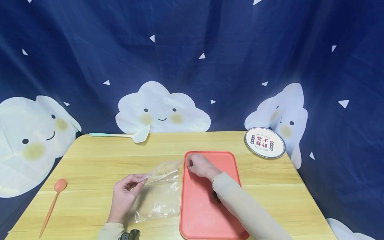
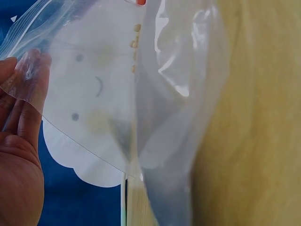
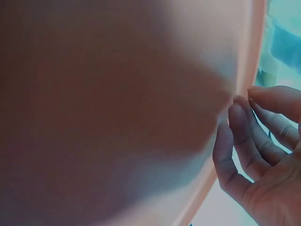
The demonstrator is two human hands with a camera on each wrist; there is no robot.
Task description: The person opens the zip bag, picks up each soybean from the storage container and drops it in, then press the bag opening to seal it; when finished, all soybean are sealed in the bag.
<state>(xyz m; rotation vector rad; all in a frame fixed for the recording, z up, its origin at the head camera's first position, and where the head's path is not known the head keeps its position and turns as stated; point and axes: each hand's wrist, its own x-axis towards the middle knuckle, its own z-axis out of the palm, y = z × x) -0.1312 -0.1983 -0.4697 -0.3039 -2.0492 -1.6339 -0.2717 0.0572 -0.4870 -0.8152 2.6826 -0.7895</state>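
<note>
My left hand pinches the upper edge of a clear zip bag between thumb and fingers. In the left wrist view, its zip strip runs above the fingers, and the bag's mouth gapes. Small yellowish, bean-like bits show through the film; I cannot tell whether they are inside the bag or behind it. The coral-red tray lies right of the bag. Over its far left corner is my right hand, fingers curled and fingertips close to the thumb. Whether something small is between them is hidden.
An oval plate with printed characters lies at the far right. A white spatula with a mint handle lies along the back edge. The orange spoon is at the left. A blue cloud-print curtain hangs behind the wooden table.
</note>
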